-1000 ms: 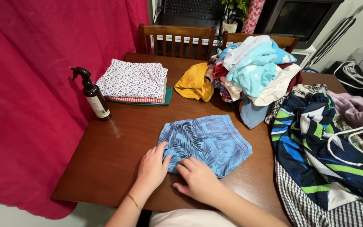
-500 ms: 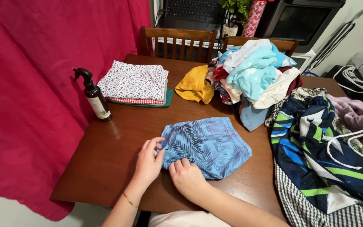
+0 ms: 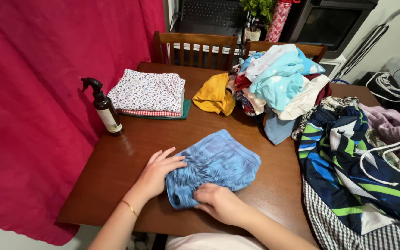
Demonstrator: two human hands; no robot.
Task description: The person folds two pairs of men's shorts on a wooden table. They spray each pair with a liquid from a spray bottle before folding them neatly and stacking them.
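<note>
— What's out, biggest first?

— The table (image 3: 116, 162); at two o'clock the unsorted pile (image 3: 278, 78); at eleven the folded stack (image 3: 148, 92); at ten the spray bottle (image 3: 103, 107).

— And the shorts?

— The blue shorts (image 3: 218, 162) lie bunched at table centre, just before me. My left hand (image 3: 156, 173) presses their left edge, fingers spread flat. My right hand (image 3: 218, 203) grips their near hem, fingers curled.

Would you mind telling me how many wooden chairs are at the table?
2: a left chair behind the folded stack, and a right chair behind the clothes pile; others may be hidden.
</note>
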